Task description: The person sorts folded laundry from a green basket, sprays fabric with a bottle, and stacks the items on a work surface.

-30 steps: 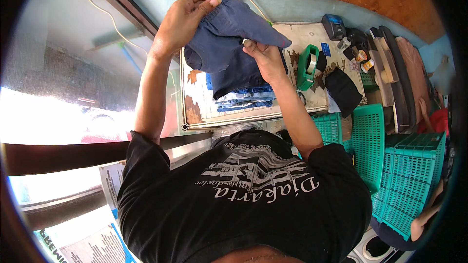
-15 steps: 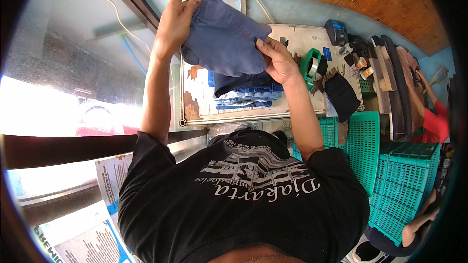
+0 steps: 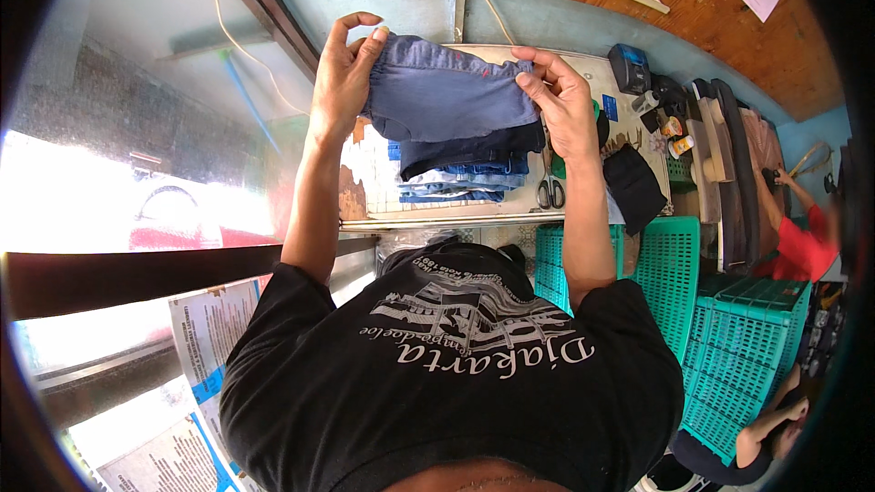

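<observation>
Levelling out since moments ago, blue-grey elastic-waist pants (image 3: 447, 96) are stretching between my pinching left hand (image 3: 346, 87) and right hand (image 3: 567, 105), stacked jeans (image 3: 456, 186) lying below both; I'm seemingly squaring the fold, next needing aligned edges.

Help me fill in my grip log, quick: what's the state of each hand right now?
Left hand: closed, holding the left end of the blue-grey garment.
Right hand: closed, holding the right end of the same garment.

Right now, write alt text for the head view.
A person's left hand and right hand hold a blue-grey garment by opposite ends over a stack of folded clothes on a worn table. Scissors lie beside the stack.
</observation>
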Action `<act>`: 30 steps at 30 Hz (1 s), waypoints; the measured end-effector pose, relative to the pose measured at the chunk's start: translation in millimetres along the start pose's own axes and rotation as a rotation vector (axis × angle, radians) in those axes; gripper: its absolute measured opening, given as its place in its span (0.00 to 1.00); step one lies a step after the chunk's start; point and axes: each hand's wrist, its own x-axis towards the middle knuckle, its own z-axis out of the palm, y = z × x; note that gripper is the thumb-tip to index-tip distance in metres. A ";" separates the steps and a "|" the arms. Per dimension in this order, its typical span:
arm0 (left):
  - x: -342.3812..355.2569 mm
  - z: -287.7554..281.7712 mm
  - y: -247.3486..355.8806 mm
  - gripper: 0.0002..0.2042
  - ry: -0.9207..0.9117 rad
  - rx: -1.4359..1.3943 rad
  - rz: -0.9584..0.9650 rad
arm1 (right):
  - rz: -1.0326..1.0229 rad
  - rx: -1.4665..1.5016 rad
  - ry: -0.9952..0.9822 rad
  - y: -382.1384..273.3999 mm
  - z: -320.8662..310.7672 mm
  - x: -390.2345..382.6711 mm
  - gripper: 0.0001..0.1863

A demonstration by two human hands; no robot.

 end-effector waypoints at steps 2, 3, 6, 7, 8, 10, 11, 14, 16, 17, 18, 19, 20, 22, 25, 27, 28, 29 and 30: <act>3.1 -3.0 -6.0 0.17 -0.099 -0.122 0.004 | -0.008 -0.086 0.013 -2.2 -2.7 0.4 0.15; 3.8 -5.7 -3.9 0.21 -0.161 -0.164 -0.055 | -0.014 -0.110 0.014 -5.0 -4.0 -0.1 0.15; -3.4 -3.6 10.3 0.25 -0.271 -0.080 0.086 | -0.028 -0.171 0.043 -8.7 -6.1 -0.5 0.16; -2.7 -4.4 10.2 0.30 -0.296 -0.086 0.105 | -0.032 -0.190 0.059 -9.7 -7.0 -0.3 0.16; -2.4 -5.4 10.9 0.30 -0.275 0.063 0.111 | -0.115 -0.333 0.061 -12.0 -7.7 0.2 0.16; -1.9 -6.3 14.9 0.30 -0.231 0.359 0.122 | -0.283 -0.619 0.065 -17.8 -9.1 1.4 0.17; -5.0 1.3 29.1 0.28 -0.172 0.485 0.060 | -0.265 -0.672 0.076 -21.4 -9.5 1.5 0.16; 3.6 2.8 19.5 0.24 -0.095 0.690 0.189 | -0.298 -0.746 0.121 -26.2 -11.3 1.5 0.15; 12.0 1.7 9.2 0.24 -0.059 0.570 0.371 | -0.439 -0.680 0.166 -23.4 -13.8 4.6 0.15; 13.2 2.6 6.0 0.24 -0.045 0.508 0.451 | -0.357 -0.649 0.199 -24.0 -12.6 3.0 0.15; 14.5 5.4 4.8 0.25 -0.048 0.469 0.359 | -0.276 -0.617 0.231 -26.7 -9.3 1.6 0.16; 16.0 11.1 5.7 0.26 -0.050 0.431 0.267 | -0.194 -0.585 0.263 -27.1 -6.3 0.6 0.16; 16.8 17.0 9.7 0.28 -0.051 0.391 0.179 | -0.207 -0.553 0.283 -26.5 -4.0 1.4 0.17; 17.7 21.2 10.5 0.31 -0.063 0.438 0.181 | -0.233 -0.489 0.320 -24.1 -1.3 5.9 0.17; 21.0 21.1 1.6 0.32 -0.069 0.441 0.141 | -0.151 -0.410 0.323 -21.9 -9.5 3.7 0.16; 11.7 21.2 0.1 0.32 -0.086 0.384 0.082 | -0.082 -0.308 0.265 -14.5 -17.9 -1.5 0.14; 7.7 20.1 -1.4 0.31 -0.112 0.351 0.078 | -0.031 -0.245 0.244 -11.7 -20.8 -4.5 0.14; 2.2 16.6 -1.5 0.31 -0.133 0.321 0.071 | 0.021 -0.178 0.220 -9.7 -21.4 -8.2 0.13; -3.8 15.1 0.0 0.31 -0.155 0.291 0.064 | 0.072 -0.111 0.197 -7.7 -22.6 -10.8 0.13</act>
